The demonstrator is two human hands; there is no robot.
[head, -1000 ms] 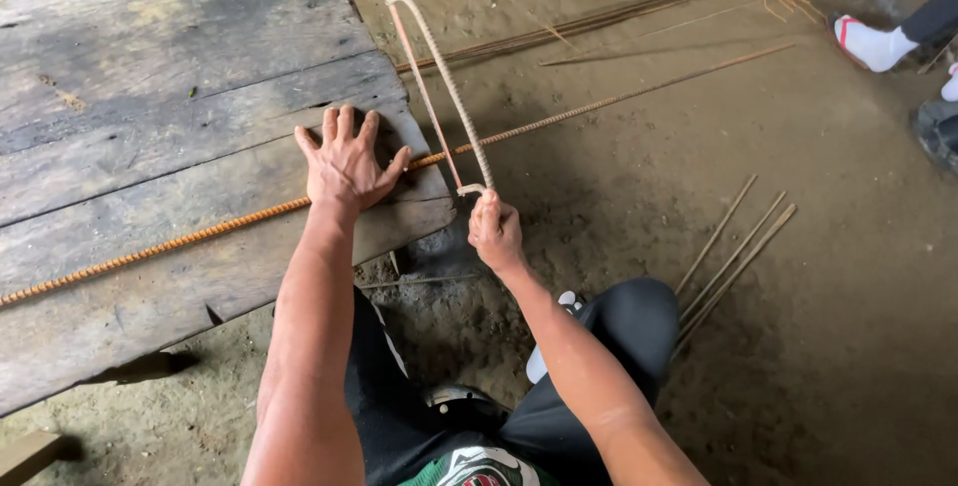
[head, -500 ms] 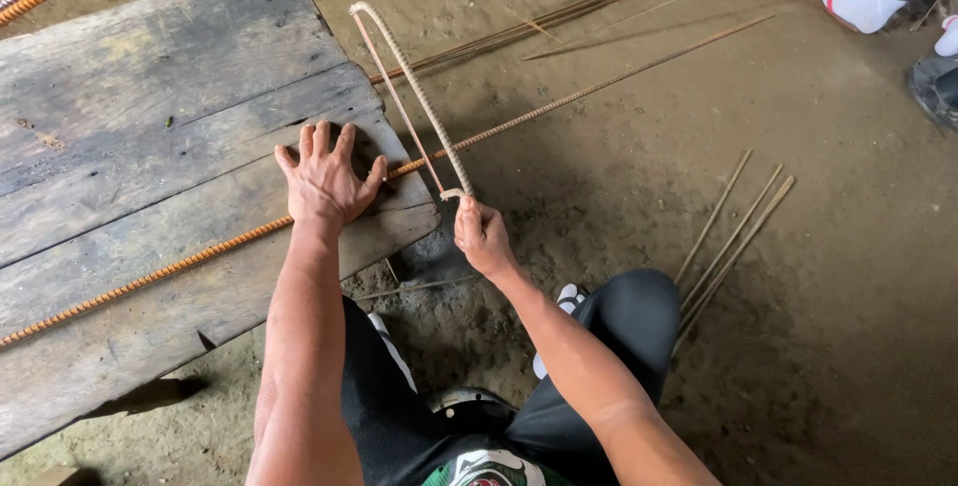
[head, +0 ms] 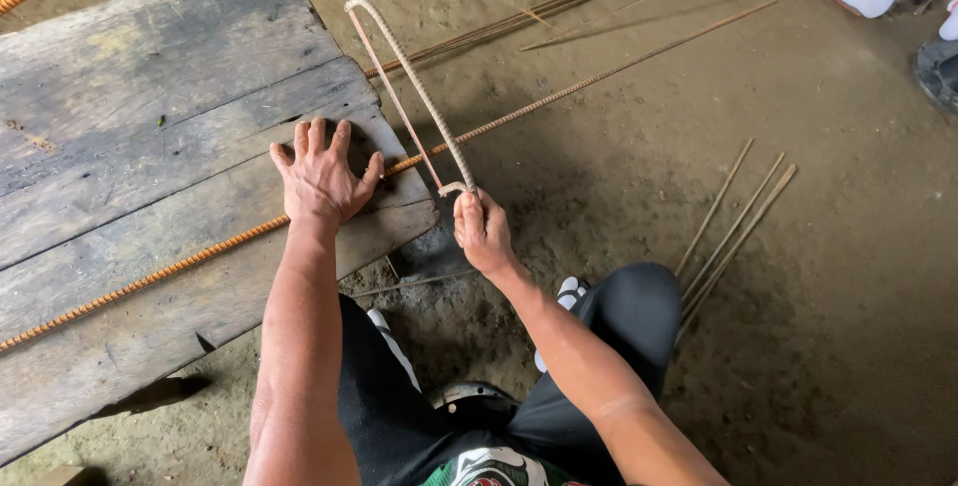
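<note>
— At the table's [head: 150,97] right edge, our left hand [head: 321,179] lies spread flat, pressing the long ribbed rod [head: 180,264] onto the planks.

— And our right hand [head: 483,232], just off that edge, is closed around the bent end [head: 454,188] of the same rod, whose folded arm [head: 409,82] slants away above the dirt floor [head: 619,177].

— We judge it stiff, heavy steel; the ribs give grip.

— We'd hold it close to the bend.
</note>
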